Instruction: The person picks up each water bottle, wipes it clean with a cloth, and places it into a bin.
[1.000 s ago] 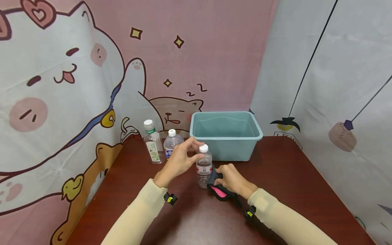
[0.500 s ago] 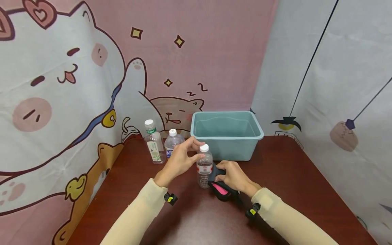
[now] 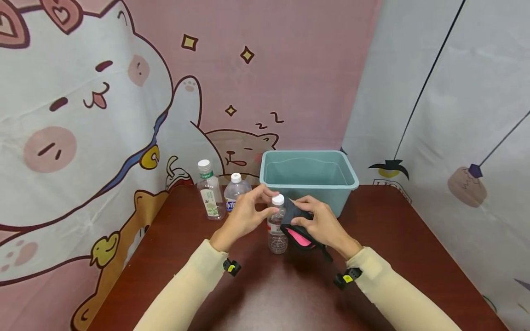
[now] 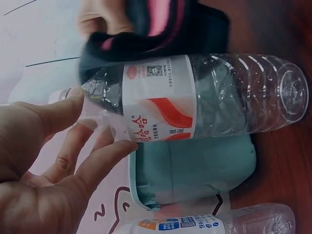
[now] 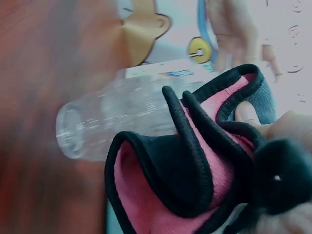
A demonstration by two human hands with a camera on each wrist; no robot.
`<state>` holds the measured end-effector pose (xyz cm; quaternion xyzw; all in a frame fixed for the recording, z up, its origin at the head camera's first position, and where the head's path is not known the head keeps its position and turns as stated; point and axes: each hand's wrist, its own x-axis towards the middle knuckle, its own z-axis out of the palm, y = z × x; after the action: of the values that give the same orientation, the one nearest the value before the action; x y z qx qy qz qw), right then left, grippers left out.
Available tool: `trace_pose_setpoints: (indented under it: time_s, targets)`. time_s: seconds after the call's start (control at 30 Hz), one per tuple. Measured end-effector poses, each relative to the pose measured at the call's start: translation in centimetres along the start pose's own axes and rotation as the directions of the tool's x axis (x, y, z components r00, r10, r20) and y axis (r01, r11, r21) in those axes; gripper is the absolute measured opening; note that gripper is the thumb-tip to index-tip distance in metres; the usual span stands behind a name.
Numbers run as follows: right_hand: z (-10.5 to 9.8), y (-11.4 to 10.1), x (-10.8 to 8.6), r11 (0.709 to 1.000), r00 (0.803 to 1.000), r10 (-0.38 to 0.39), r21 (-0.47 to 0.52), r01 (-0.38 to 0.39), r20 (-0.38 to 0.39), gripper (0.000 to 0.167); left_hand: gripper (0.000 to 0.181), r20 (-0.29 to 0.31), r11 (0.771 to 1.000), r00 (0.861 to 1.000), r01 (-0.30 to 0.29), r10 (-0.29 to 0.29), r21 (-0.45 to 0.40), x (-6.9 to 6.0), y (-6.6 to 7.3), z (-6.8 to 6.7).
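Note:
A clear plastic water bottle (image 3: pixel 277 236) with a white cap and a red-and-white label stands upright on the table. My left hand (image 3: pixel 247 210) holds it near the cap and neck between thumb and fingers, as the left wrist view (image 4: pixel 63 146) also shows. In my right hand (image 3: pixel 325 223) is a folded cloth (image 5: pixel 190 165), dark grey and pink with black edging, pinched between thumb and fingers. The cloth lies against the bottle's upper right side, hiding part of the label in the head view. Some of my right fingers are hidden behind the cloth.
A light blue plastic bin (image 3: pixel 310 187) stands behind the water bottle on the dark red-brown table (image 3: pixel 389 257). To the left are a bottle with a green-and-white label (image 3: pixel 212 197) and a shorter bottle with a blue label (image 3: pixel 237 189). A printed curtain hangs behind.
My right hand has moved the cloth up along the bottle, from its lower side to near the neck. My left hand keeps its hold by the cap. The head view has shifted slightly.

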<state>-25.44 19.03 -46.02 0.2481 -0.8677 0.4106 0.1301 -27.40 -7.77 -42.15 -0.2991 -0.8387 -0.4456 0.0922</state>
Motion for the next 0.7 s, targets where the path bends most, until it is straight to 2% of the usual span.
trace_pose_setpoints:
  time_s: [0.13,0.3,0.5,0.7]
  targets:
    - [-0.6,-1.3,0.8,0.999,0.998,-0.037,-0.001,0.037,-0.059,0.06,0.032,0.001,1.0,1.0,0.001,-0.001,0.01,0.1,0.1,0.0]
    - [-0.5,-2.1,1.1,0.996,0.991,-0.073,-0.058,0.067,-0.108,0.056,0.03,-0.003,1.0,1.0,-0.012,0.012,0.0,0.2,0.2,-0.1]
    - [-0.4,-2.3,1.2,0.992,0.992,-0.097,-0.087,0.09,-0.077,0.045,0.028,0.009,1.0,1.0,-0.003,0.003,0.004,0.2,0.3,-0.2]
    - [-0.5,-2.2,0.9,0.987,0.994,-0.107,-0.123,0.103,-0.032,0.042,0.03,0.016,1.0,1.0,0.007,-0.007,0.013,0.0,0.4,-0.1]
